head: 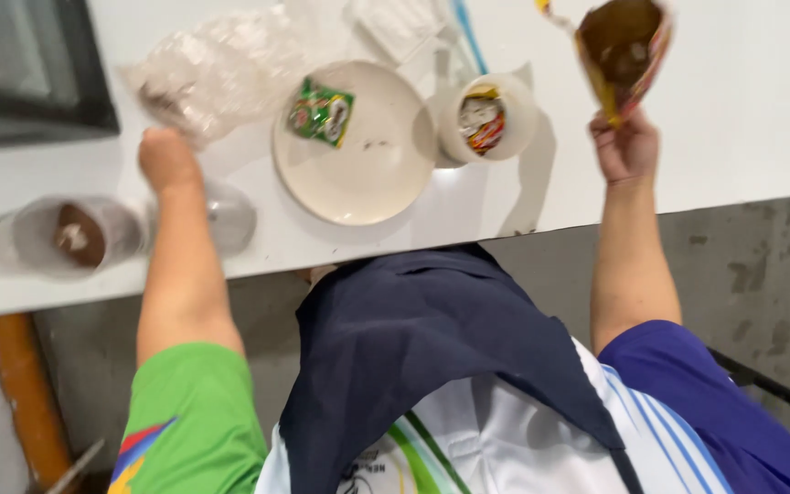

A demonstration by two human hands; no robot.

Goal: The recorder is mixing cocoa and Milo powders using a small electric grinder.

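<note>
While my right hand (626,146) pinched the torn brown packet (624,50) above the desk (742,110), my left hand (166,157) gripped the clear bag (221,69); I judged it best kept upright near the cup (488,119).

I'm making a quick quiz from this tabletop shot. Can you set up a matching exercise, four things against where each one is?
Things:
1. green sachet
2. open brown-lined packet
3. clear plastic bag
4. crumpled wrappers

Places:
A. inside the white cup
B. held up in the right hand
C. on the white plate
D. at the left hand

Pairs: 1-C, 2-B, 3-D, 4-A
</note>
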